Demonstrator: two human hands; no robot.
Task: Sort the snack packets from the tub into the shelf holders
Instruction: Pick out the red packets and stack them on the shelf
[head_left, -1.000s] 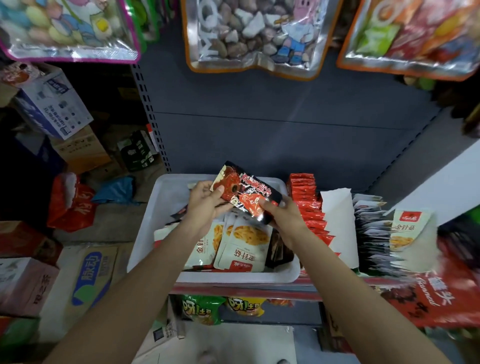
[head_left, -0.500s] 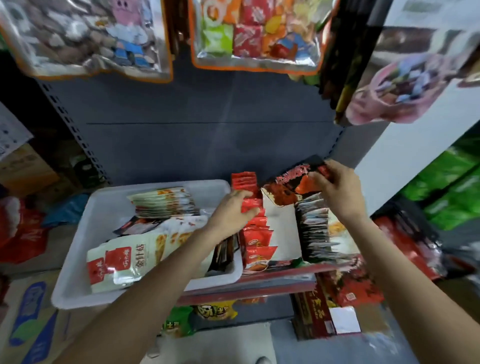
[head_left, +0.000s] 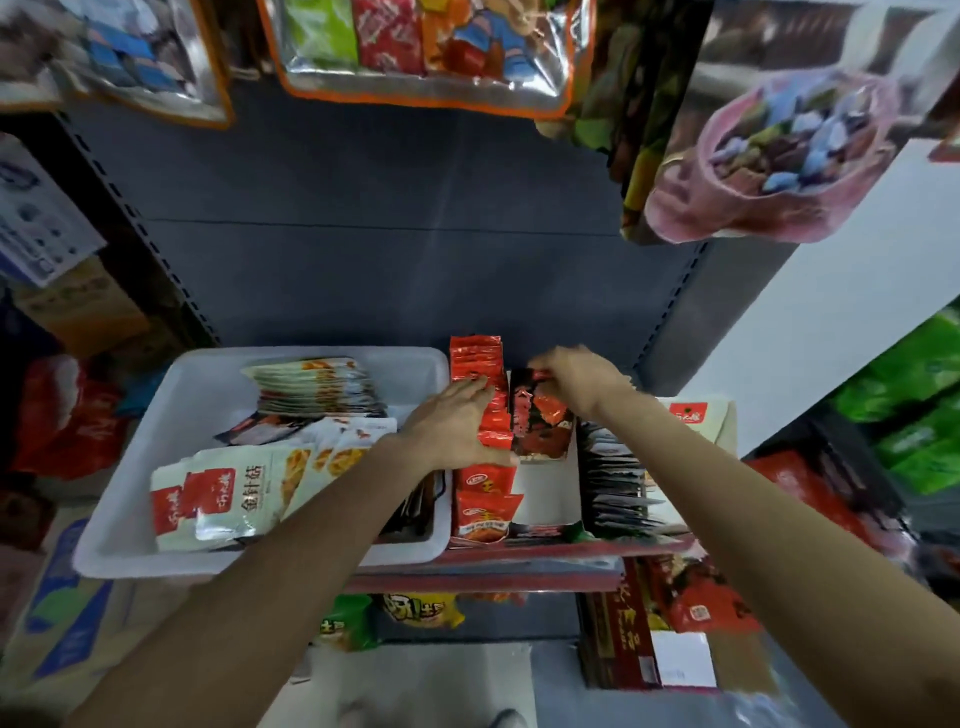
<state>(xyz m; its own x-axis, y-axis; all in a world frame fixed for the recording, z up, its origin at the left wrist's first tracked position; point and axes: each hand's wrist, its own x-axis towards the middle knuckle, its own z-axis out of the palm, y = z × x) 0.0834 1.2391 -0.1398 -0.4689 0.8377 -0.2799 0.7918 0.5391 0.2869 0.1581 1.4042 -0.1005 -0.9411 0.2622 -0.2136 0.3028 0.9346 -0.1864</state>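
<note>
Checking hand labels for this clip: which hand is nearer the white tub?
Left. The left hand lies flat on the red packets just beside the white tub; the right hand pinches the black-and-red packet farther right.

Tight spot on the shelf. The white holder (head_left: 550, 493) has open room in its front half, but its back is plugged by the dark packet (head_left: 540, 426) pinched by the right hand (head_left: 576, 374). At 9 o'clock from it the red packets (head_left: 480, 467) form a wall, with the left hand (head_left: 452, 421) lying flat on them. At 3 o'clock the dark stack (head_left: 613, 483) crowds in. The tub (head_left: 208, 384) has bare floor at its back left. Hanging bags (head_left: 426, 52) block the way at 12 o'clock.
</note>
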